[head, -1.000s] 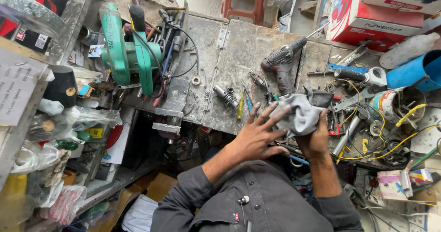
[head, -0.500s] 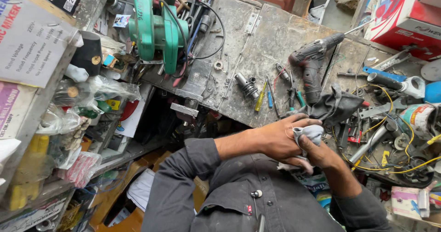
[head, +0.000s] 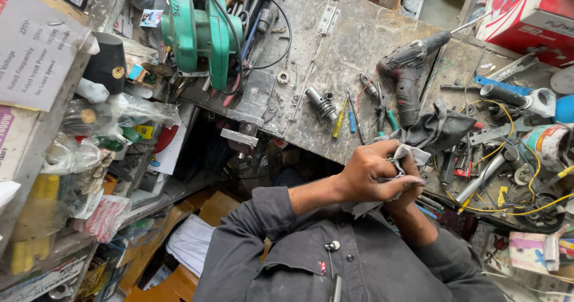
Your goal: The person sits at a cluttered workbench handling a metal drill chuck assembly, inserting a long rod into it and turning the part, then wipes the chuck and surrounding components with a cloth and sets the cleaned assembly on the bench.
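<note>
The left hand (head: 373, 173) is curling over a grey rag (head: 409, 155), its fingers closing around the cloth and pressing it against the right hand (head: 406, 191), which is lying underneath and mostly hidden. How the right hand's fingers are set I cannot tell, though it is touching the rag from below. Both hands are meeting just in front of the chest, at about 4 o'clock from the middle of the view, over the near edge of the workbench (head: 347, 45).

A larger dark cloth (head: 439, 129) is lying on the bench just beyond the hands, at 1 o'clock from them. A dark cordless drill (head: 409, 69) is resting further up at 12 o'clock. A yellow screwdriver (head: 339, 117) and a metal chuck (head: 321, 102) are sitting at 10 o'clock from the hands. A green power tool (head: 200, 30) is standing well apart at 10 o'clock. Yellow wires (head: 508, 203) are trailing at 3 o'clock.
</note>
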